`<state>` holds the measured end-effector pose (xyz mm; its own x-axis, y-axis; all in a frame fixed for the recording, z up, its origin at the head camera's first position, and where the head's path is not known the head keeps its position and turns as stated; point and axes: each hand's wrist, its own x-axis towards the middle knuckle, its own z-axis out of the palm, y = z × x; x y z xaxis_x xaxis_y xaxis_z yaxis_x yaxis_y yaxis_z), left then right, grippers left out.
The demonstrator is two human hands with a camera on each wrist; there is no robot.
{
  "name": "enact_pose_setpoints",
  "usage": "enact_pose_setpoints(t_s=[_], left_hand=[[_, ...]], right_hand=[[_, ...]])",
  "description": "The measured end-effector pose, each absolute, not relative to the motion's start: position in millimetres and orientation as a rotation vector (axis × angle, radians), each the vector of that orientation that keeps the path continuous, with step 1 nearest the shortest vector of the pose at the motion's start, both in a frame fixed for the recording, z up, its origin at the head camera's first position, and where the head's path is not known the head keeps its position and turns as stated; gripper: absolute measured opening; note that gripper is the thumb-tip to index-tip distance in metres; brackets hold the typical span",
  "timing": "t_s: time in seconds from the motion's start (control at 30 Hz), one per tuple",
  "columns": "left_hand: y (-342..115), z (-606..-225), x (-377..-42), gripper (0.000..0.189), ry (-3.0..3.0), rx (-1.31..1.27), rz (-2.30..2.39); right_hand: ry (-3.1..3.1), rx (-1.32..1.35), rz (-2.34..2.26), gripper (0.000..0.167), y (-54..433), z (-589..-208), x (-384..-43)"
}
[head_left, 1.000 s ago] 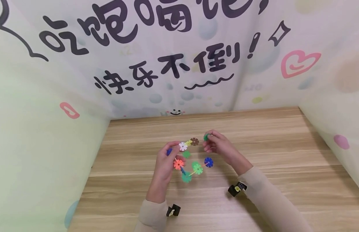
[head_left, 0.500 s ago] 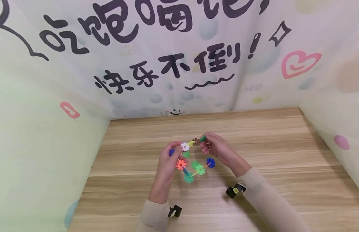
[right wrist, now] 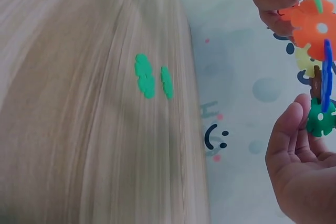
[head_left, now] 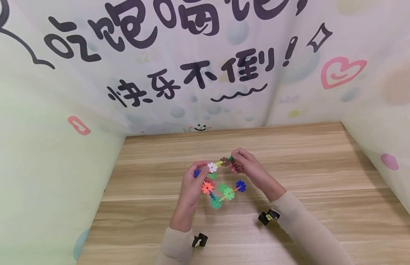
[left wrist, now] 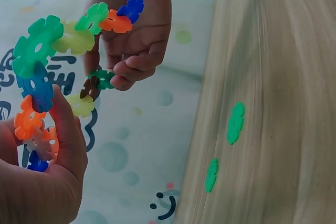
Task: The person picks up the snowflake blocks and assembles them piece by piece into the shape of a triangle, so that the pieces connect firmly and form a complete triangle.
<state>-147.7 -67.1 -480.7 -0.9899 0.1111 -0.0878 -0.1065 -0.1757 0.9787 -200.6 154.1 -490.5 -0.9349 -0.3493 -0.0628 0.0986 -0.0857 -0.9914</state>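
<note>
Flower-shaped notched plastic discs in several colours are joined into a curved chain, held above the table. My left hand (head_left: 191,187) grips its left side, with the orange disc (left wrist: 29,118) and the white disc (head_left: 212,168) by the fingers and thumb. At one end of the chain is a brown disc (head_left: 224,161), beyond a yellow one (left wrist: 81,105). My right hand (head_left: 251,167) pinches a dark green disc (right wrist: 320,120) right at the brown disc's edge. The chain's other end, a dark blue disc (head_left: 240,186), sticks out freely below the right hand.
Two loose light green discs, one (left wrist: 235,123) nearer and one (left wrist: 211,175) closer to the back edge, lie flat on the wooden table (head_left: 142,206). A printed wall sheet (head_left: 152,117) stands behind the table, with side panels left and right.
My right hand has moved left, bringing the dark green disc from apart to the brown disc's edge. The left hand and the chain have shifted slightly right.
</note>
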Motion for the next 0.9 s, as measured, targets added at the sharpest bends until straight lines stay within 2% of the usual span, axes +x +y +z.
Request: enact_pose_setpoints(t_s=[0.27,0.9], left_hand=[[-67.6,-480.9,-148.6,0.031,1.927,0.071,2.29],[-58.6,-484.4,-144.2,0.032,1.988,0.123,2.3]], right_hand=[[1.898,-0.339,-2.083,0.03,154.6,-488.2,-201.3],[1.99,-0.251,-2.155,0.033,145.2,-497.0,-198.9]])
